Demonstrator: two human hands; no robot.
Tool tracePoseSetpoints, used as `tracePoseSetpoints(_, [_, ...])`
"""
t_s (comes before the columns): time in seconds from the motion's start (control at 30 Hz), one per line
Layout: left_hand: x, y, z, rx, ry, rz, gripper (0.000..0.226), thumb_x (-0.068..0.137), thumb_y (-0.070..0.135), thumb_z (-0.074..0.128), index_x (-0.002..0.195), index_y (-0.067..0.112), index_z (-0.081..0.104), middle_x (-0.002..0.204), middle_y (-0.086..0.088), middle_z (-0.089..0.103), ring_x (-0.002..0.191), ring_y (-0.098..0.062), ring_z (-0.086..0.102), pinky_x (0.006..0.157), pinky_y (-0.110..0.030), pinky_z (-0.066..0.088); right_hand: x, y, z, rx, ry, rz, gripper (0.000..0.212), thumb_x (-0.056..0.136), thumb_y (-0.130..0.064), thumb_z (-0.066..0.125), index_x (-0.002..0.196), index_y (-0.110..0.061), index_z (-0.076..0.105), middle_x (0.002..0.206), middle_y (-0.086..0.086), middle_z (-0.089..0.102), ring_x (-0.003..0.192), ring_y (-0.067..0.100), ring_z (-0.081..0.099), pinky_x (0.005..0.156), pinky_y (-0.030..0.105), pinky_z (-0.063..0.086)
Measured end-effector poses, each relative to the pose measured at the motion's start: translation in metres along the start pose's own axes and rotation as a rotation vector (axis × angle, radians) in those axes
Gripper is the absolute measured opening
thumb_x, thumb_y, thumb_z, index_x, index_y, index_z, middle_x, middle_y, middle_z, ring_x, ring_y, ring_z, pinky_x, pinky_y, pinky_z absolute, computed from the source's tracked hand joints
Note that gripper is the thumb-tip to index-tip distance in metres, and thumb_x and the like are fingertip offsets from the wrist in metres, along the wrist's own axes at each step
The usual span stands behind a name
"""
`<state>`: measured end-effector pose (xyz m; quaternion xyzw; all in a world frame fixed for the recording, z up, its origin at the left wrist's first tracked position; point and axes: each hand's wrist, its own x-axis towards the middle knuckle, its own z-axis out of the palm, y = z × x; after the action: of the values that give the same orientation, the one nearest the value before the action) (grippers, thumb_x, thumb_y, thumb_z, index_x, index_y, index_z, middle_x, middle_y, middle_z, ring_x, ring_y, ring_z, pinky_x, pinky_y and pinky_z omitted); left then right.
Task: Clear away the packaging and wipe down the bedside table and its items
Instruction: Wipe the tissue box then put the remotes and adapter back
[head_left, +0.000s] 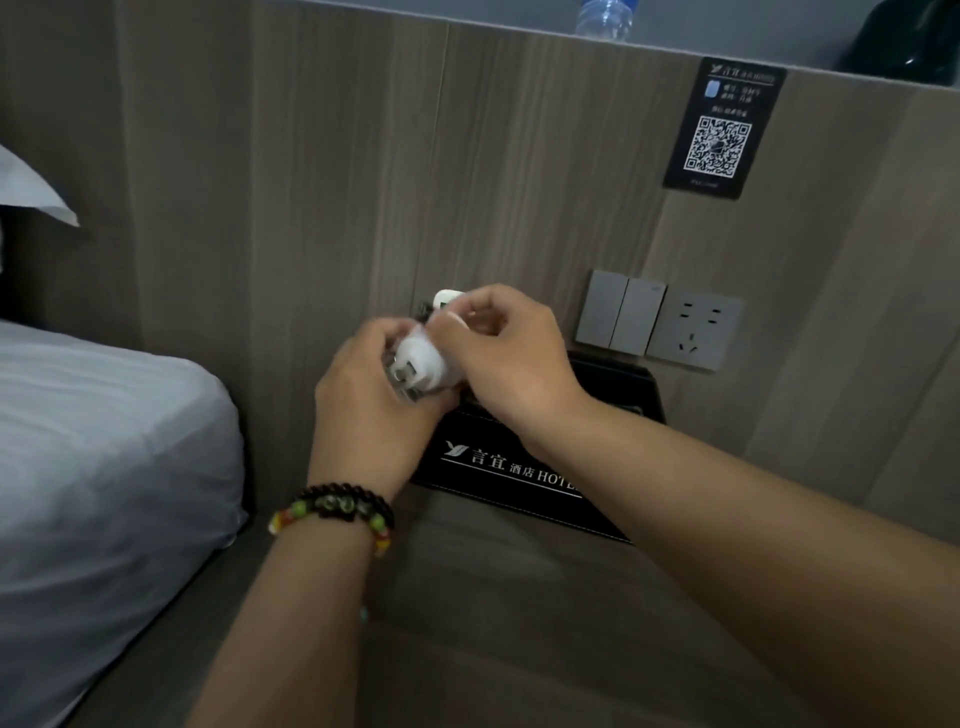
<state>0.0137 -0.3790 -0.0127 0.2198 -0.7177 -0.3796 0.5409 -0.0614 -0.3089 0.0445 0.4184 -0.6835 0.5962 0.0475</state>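
Head view: above the wooden bench (519, 623), beside the bed (104, 441), the left hand (374, 400) grips a white plug adapter (423, 361) while the right hand (509, 353) pinches its upper end. It looks light, rigid and smooth; best held around the body, clear of the metal prongs.

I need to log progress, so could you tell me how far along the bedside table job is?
Done: no loose packaging shows on the bedside table. In hand: the left hand and right hand together hold a white plug-in device. Left: no cloth is visible, so wiping the table and the black hotel tray looks outstanding.
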Motion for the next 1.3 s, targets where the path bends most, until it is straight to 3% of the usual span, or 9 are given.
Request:
tracePoseSetpoints(0.07, [0.013,0.002,-0.004,-0.015,0.007,-0.01,0.051,0.062,0.026,0.086,0.103,0.031,0.057,0.096,0.013,0.065,0.083,0.0,0.062,0.074,-0.017,0.051,0.008,0.006,-0.009,-0.027,0.022,-0.077,0.009,0.084,-0.025,0.069,0.085,-0.016,0.07,0.082,-0.004,0.07,0.083,0.012,0.067,0.083,0.036,0.055])
tracePoseSetpoints(0.17, [0.026,0.002,-0.005,-0.087,0.065,-0.093,0.051,0.066,0.032,0.083,0.105,0.032,0.051,0.087,0.022,0.057,0.071,0.014,0.053,0.056,0.0,0.039,0.016,0.039,-0.033,-0.374,-0.015,-0.229,0.022,0.091,-0.032,0.06,0.108,-0.018,0.062,0.104,-0.002,0.065,0.099,0.01,0.06,0.087,0.029,0.049])
tracePoseSetpoints(0.27, [0.033,-0.005,-0.004,-0.201,0.117,-0.146,0.046,0.068,0.039,0.082,0.103,0.026,0.055,0.086,0.019,0.06,0.075,0.008,0.058,0.062,-0.011,0.045,0.02,0.079,-0.053,-0.703,-0.147,-0.136,0.048,0.093,-0.045,0.052,0.132,-0.018,0.046,0.13,0.005,0.047,0.126,0.021,0.04,0.104,0.038,0.038])
tracePoseSetpoints(0.37, [0.031,-0.007,0.001,-0.159,0.092,-0.152,0.04,0.066,0.047,0.081,0.093,0.028,0.059,0.086,0.015,0.064,0.077,-0.001,0.062,0.067,-0.022,0.05,0.024,0.089,-0.05,-0.779,-0.201,-0.007,0.066,0.092,-0.056,0.045,0.145,-0.018,0.031,0.145,0.009,0.034,0.139,0.027,0.022,0.111,0.042,0.027])
tracePoseSetpoints(0.47, [0.025,-0.004,0.011,-0.055,0.052,-0.147,0.039,0.063,0.046,0.083,0.087,0.032,0.056,0.083,0.015,0.063,0.075,0.0,0.061,0.065,-0.021,0.05,0.026,0.087,-0.042,-0.943,-0.268,0.021,0.069,0.093,-0.061,0.035,0.146,-0.018,0.028,0.15,0.009,0.027,0.141,0.029,0.019,0.11,0.046,0.027])
tracePoseSetpoints(0.63, [0.006,-0.004,0.03,0.06,0.11,-0.056,0.057,0.06,0.051,0.082,0.104,0.033,0.051,0.087,0.023,0.059,0.077,0.008,0.058,0.066,-0.014,0.046,0.027,0.086,-0.042,-0.988,-0.324,0.07,0.066,0.095,-0.061,0.028,0.146,-0.019,0.032,0.152,0.008,0.021,0.141,0.03,0.018,0.108,0.048,0.028])
tracePoseSetpoints(0.77, [0.0,-0.016,0.036,0.104,0.167,-0.016,0.064,0.066,0.052,0.078,0.119,0.036,0.048,0.107,0.017,0.064,0.092,-0.008,0.064,0.082,-0.033,0.054,0.025,0.085,-0.042,-1.009,-0.343,0.08,0.066,0.095,-0.061,0.026,0.144,-0.017,0.034,0.152,0.009,0.019,0.14,0.03,0.018,0.108,0.048,0.029])
tracePoseSetpoints(0.97, [0.001,-0.029,0.036,0.189,0.108,-0.004,0.078,0.078,0.044,0.07,0.145,0.04,0.029,0.129,0.007,0.058,0.117,-0.018,0.055,0.101,-0.048,0.043,0.026,0.084,-0.043,-1.042,-0.356,0.086,0.067,0.095,-0.061,0.023,0.142,-0.015,0.036,0.153,0.009,0.018,0.139,0.032,0.02,0.107,0.049,0.029])
tracePoseSetpoints(1.3, [0.014,-0.019,0.032,0.542,0.044,0.039,0.077,0.08,0.056,0.063,0.146,0.037,0.029,0.118,-0.008,0.063,0.114,-0.035,0.047,0.093,-0.047,0.036,0.026,0.085,-0.041,-1.07,-0.357,0.073,0.065,0.096,-0.058,0.022,0.141,-0.014,0.036,0.151,0.014,0.019,0.138,0.034,0.021,0.106,0.049,0.029])
